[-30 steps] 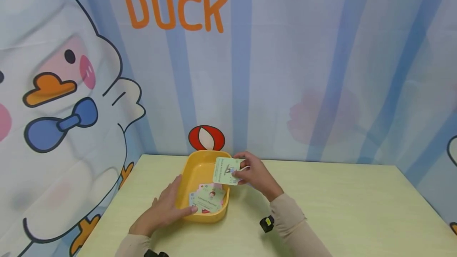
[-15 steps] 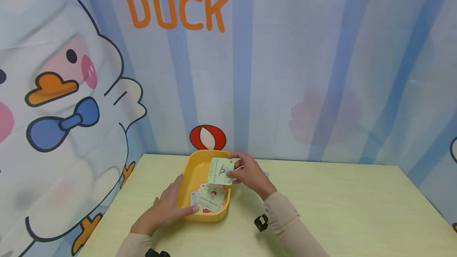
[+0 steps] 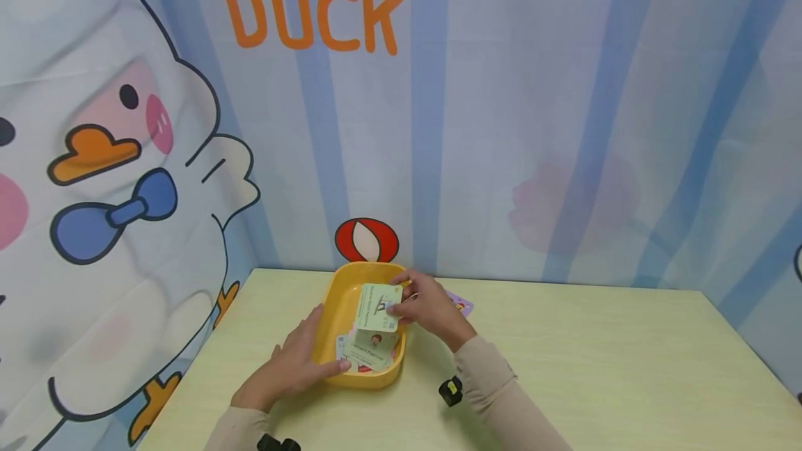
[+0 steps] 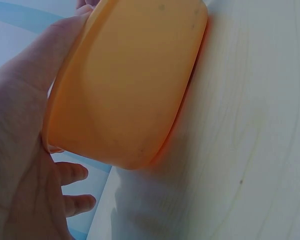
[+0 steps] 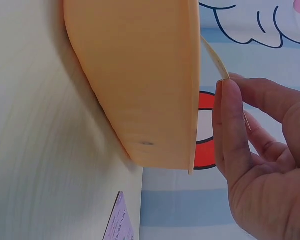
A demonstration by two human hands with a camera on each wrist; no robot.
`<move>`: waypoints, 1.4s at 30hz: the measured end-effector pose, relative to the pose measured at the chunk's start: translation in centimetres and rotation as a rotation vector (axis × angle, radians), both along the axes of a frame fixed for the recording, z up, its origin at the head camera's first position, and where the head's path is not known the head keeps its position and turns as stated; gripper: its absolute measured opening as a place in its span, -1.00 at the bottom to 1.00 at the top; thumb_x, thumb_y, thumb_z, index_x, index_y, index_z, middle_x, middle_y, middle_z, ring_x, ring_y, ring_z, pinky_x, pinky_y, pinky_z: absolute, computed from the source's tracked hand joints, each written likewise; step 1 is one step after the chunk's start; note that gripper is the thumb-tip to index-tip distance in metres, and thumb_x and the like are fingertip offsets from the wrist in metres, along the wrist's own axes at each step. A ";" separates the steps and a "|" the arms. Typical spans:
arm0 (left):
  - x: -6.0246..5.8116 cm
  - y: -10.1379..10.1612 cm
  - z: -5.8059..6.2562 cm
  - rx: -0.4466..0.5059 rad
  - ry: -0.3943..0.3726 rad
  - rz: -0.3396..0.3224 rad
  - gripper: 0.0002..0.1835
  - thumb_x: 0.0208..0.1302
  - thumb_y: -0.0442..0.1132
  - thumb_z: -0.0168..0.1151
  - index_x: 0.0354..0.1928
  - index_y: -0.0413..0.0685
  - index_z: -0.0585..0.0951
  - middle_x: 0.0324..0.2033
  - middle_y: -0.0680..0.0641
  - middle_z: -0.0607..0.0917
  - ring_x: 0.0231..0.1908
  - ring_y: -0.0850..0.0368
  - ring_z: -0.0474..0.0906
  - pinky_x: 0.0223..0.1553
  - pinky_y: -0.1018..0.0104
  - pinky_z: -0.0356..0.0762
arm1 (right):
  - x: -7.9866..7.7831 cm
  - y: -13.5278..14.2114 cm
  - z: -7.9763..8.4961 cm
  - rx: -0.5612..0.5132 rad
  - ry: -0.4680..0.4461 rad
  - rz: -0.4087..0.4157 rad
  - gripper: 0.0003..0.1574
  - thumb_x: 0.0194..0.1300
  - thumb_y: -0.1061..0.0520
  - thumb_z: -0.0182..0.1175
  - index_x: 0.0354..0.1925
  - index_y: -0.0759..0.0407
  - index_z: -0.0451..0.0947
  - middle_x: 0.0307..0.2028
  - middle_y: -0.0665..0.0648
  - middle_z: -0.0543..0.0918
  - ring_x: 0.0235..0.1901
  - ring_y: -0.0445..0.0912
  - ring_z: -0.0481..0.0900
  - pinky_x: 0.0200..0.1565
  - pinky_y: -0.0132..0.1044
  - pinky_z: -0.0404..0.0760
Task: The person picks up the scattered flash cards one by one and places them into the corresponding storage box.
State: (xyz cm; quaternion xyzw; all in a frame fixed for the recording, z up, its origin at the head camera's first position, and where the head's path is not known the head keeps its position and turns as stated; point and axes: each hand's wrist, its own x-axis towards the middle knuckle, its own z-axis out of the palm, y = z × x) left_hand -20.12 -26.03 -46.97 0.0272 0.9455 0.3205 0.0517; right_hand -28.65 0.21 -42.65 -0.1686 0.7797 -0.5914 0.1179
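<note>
A light green card (image 3: 376, 306) with small print and a picture is pinched between the thumb and fingers of my right hand (image 3: 427, 308). It is held over the yellow plastic tray (image 3: 338, 305), overlapping a green "Lantern Festival" card (image 3: 366, 350) inside. Other cards show partly beneath that one. In the right wrist view the held card (image 5: 217, 59) is seen edge-on, its far end beyond the tray's rim. My left hand (image 3: 288, 365) rests against the tray's left side, fingers extended and thumb over the near rim. The left wrist view shows the tray's outer wall (image 4: 125, 85).
A purple card (image 3: 461, 303) lies on the pale wooden table (image 3: 564, 367) behind my right hand, partly hidden. Behind the table hangs a blue striped cloth (image 3: 476, 124) with a duck print. Dark wrist devices sit near both sleeves.
My right hand has moved left and slightly toward me, bringing the green card further over the tray. More of the purple card is uncovered. My left hand keeps its place at the tray.
</note>
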 end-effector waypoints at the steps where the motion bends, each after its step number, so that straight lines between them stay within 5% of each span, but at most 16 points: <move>1: 0.0 0.0 0.0 0.000 0.000 0.000 0.32 0.07 0.43 0.36 0.63 -0.03 -0.16 0.57 -0.25 0.10 0.51 -0.36 0.03 0.28 -0.70 -0.18 | 0.0 -0.1 0.0 0.007 0.001 0.001 -0.43 0.15 0.36 0.45 0.13 0.21 0.53 -0.30 0.17 0.47 -0.40 -0.03 0.62 -0.24 -0.07 0.78; 24: -0.1 0.1 0.1 0.002 -0.002 0.000 0.33 0.06 0.41 0.38 0.63 -0.02 -0.16 0.57 -0.23 0.10 0.51 -0.34 0.04 0.28 -0.69 -0.18 | 0.2 -1.2 -0.1 0.106 -0.013 -0.008 -0.60 0.17 0.25 0.48 -0.02 0.19 0.59 -0.22 0.17 0.54 -0.38 0.04 0.67 -0.22 -0.11 0.78; 34: -0.2 0.2 0.0 0.005 -0.014 0.017 0.35 0.02 0.42 0.40 0.63 -0.02 -0.15 0.56 -0.24 0.12 0.50 -0.34 0.07 0.28 -0.69 -0.17 | 0.3 -0.7 0.1 0.268 0.181 -0.021 -0.59 0.21 0.17 0.48 0.00 0.25 0.63 -0.23 0.09 0.64 -0.25 -0.07 0.54 -0.14 -0.29 0.67; 42: 0.1 0.3 0.2 0.001 -0.019 0.026 0.35 0.02 0.41 0.40 0.63 -0.02 -0.16 0.57 -0.24 0.12 0.50 -0.34 0.07 0.28 -0.68 -0.16 | 0.4 0.3 0.1 0.267 0.184 -0.025 -0.66 0.27 0.17 0.43 -0.02 0.24 0.63 -0.28 0.05 0.63 -0.26 -0.07 0.56 -0.22 -0.31 0.67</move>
